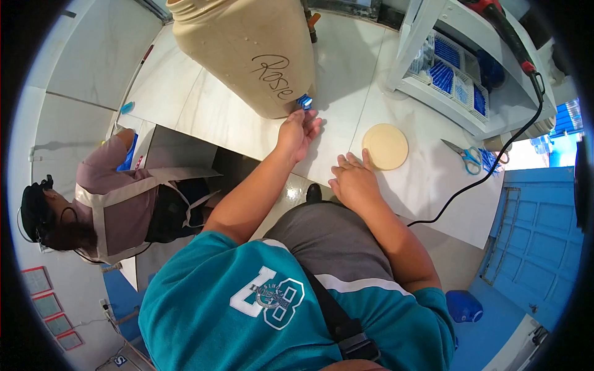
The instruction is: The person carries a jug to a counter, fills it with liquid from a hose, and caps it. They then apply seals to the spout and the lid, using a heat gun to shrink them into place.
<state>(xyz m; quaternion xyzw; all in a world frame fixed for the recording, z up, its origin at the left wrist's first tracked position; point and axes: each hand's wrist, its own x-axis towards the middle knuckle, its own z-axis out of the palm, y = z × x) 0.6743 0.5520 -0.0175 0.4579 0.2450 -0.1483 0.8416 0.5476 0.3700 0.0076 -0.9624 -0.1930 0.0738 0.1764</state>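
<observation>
Left hand (294, 136) touches blue piece (304, 101) by beige jug (244, 52), long axis upright

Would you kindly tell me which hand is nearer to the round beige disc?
Right: the right hand is at the left edge of the disc; the left hand is farther off, at the blue piece beside the large container.

Your left forearm (257, 180) extends forward; left hand (298, 131) half-turned, fingers curled. Right forearm (399, 238) angled inward; right hand (356, 180) palm down, fingers loosely spread.
</observation>
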